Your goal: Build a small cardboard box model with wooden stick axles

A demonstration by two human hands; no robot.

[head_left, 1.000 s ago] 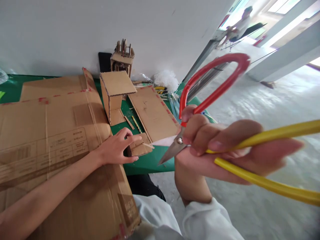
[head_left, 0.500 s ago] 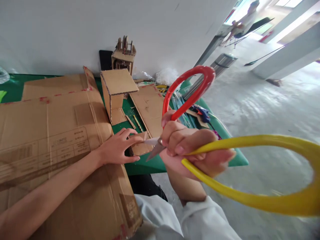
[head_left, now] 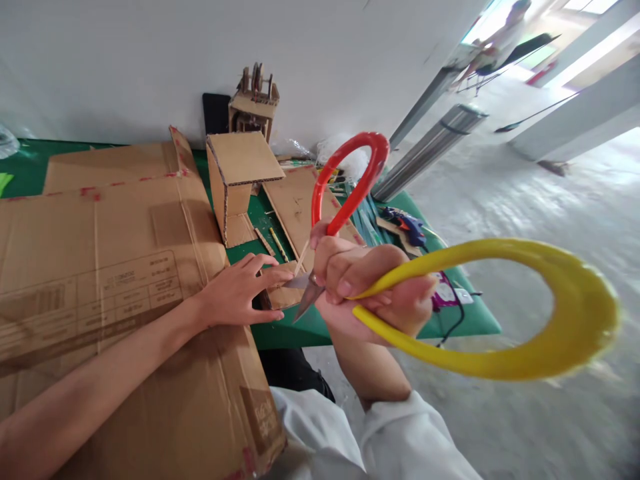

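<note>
A person's left hand point(head_left: 245, 290) and right hand point(head_left: 367, 273) work over a green tabletop point(head_left: 320, 333) beside a pale wall. The left hand, thumb and fingers apart, has hold of a small cardboard piece point(head_left: 283, 298) near the tabletop's front edge; the fingers hide its left end, and the far side of the grip cannot be seen. The right hand is closed around a pair of scissors point(head_left: 309, 300), covering much of the shanks between the blades and the 2 big handle loops, 1 red and 1 yellow. The yellow loop's outer rim is blurred. The 2 blades stand parted at the cardboard piece; whether they touch it is hard to tell. A thin pale strip point(head_left: 302, 257) rises beside them, its lower end lost near the blades.

At left, a large cardboard sheet point(head_left: 125, 220) runs out of view at the side and bottom, its printing too faint to read, while the left forearm crosses it and is cut off at the edge. Behind an open cardboard box frame point(head_left: 245, 160), a cardboard model point(head_left: 254, 103) is partly covered, as is a dark flat object point(head_left: 216, 115) at the wall. The red loop overlaps a tangle of white strands point(head_left: 351, 162); the right hand masks part of a purple item point(head_left: 443, 291). At upper right, another person point(head_left: 503, 40) is blurred and cropped by the top edge.
</note>
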